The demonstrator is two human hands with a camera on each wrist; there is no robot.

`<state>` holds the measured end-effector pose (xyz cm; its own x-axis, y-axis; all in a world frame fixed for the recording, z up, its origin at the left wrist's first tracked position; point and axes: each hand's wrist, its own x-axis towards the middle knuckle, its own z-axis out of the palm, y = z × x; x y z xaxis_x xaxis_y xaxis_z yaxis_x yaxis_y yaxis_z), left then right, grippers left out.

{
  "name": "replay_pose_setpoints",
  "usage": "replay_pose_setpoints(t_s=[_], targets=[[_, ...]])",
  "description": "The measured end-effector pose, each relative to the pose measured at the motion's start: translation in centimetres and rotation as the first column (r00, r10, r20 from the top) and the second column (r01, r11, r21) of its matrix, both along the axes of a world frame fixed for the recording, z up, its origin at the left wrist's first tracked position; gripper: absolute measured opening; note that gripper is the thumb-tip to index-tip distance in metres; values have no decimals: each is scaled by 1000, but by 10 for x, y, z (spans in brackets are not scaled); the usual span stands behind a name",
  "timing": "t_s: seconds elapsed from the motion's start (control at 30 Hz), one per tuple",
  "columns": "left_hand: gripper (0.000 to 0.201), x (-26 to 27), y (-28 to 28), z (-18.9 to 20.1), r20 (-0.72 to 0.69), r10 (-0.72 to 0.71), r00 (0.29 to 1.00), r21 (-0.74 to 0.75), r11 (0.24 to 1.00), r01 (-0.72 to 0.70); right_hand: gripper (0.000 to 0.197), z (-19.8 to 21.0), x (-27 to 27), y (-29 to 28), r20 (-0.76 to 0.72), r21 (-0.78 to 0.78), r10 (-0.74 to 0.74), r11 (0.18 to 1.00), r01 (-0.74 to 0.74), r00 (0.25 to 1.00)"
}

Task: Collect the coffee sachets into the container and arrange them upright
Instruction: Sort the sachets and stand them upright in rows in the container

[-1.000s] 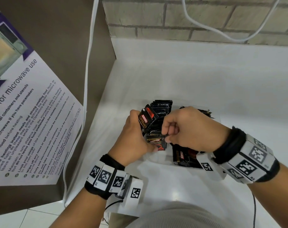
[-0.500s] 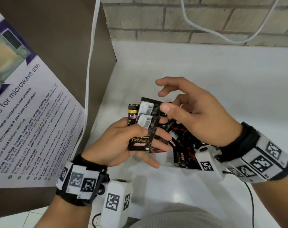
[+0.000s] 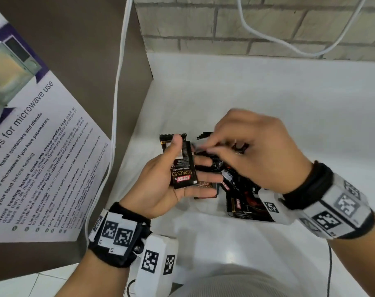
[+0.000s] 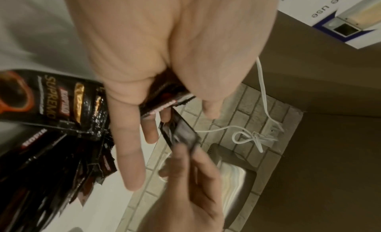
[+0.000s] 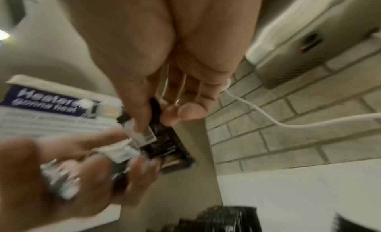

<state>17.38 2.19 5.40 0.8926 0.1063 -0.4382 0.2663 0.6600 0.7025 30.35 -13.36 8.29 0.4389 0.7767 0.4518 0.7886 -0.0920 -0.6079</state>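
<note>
My left hand point(image 3: 194, 162) lies palm up and holds a small stack of black Kopiko Supremo coffee sachets point(image 3: 183, 168), thumb pressed on top. In the left wrist view the stack point(image 4: 164, 97) sits between thumb and palm. My right hand point(image 3: 208, 150), blurred, reaches over from the right and pinches one sachet point(image 4: 179, 135) at the far end of the stack; the right wrist view shows thumb and fingers on that sachet point(image 5: 158, 133). Below both hands, more sachets point(image 3: 246, 203) lie jumbled in a clear container point(image 3: 205, 211) whose walls hardly show.
The white counter point(image 3: 268, 99) meets a brick wall point(image 3: 225, 28) at the back, where a white cable point(image 3: 268, 37) hangs. Another white cable point(image 3: 118, 93) runs down the brown panel on the left, beside a microwave-use poster point(image 3: 32, 157).
My right hand, open above the stack half a second ago, has come down and pinched a sachet. The left thumb now lies over the stack, which was lifted out of the container.
</note>
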Motion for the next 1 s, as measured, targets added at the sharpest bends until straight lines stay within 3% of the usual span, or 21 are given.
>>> replay_pose_setpoints(t_s=[0.1, 0.17, 0.27, 0.37, 0.43, 0.57, 0.67, 0.73, 0.83, 0.97, 1.0], targets=[[43, 2, -1, 2, 51, 13, 999, 42, 999, -15, 20, -15, -7, 1, 90, -244, 112, 966, -87, 990], [30, 3, 0, -3, 66, 40, 997, 82, 996, -45, 27, -18, -8, -1, 38, -317, 142, 941, -123, 989], [29, 2, 3, -10, 80, 44, 996, 174, 983, -58, 33, -15, -5, -3, -68, -245, 119, 960, -132, 991], [30, 0, 4, -13, 93, -20, 995, 245, 969, -4, 29, -12, 0, -2, -133, -141, -88, 988, 69, 987], [32, -3, 5, -16, 98, -66, 993, 301, 953, 34, 33, -11, 2, -1, -127, -152, -207, 971, 187, 970], [32, -2, 12, -21, 89, -97, 991, 436, 899, 48, 14, -14, 1, -1, -196, -182, -188, 971, 153, 962], [28, -3, 24, -25, 77, -61, 995, 588, 809, 4, 5, -15, 1, -4, -331, -196, -182, 973, 121, 926], [40, -6, 34, -29, 56, -38, 998, 679, 734, -10, 6, -15, 3, -8, -368, -229, -169, 969, 87, 914], [61, -10, 42, -32, -17, -107, 994, 775, 627, 81, 8, -20, 4, -9, -362, -376, -121, 926, -26, 924], [70, -8, 27, -35, -162, -207, 965, 926, 305, 221, 12, -30, -6, -5, -245, -551, -50, 829, -97, 968], [74, -6, 22, -38, -188, -219, 958, 937, 253, 242, 14, -32, -9, -3, -223, -574, -27, 812, -109, 974]])
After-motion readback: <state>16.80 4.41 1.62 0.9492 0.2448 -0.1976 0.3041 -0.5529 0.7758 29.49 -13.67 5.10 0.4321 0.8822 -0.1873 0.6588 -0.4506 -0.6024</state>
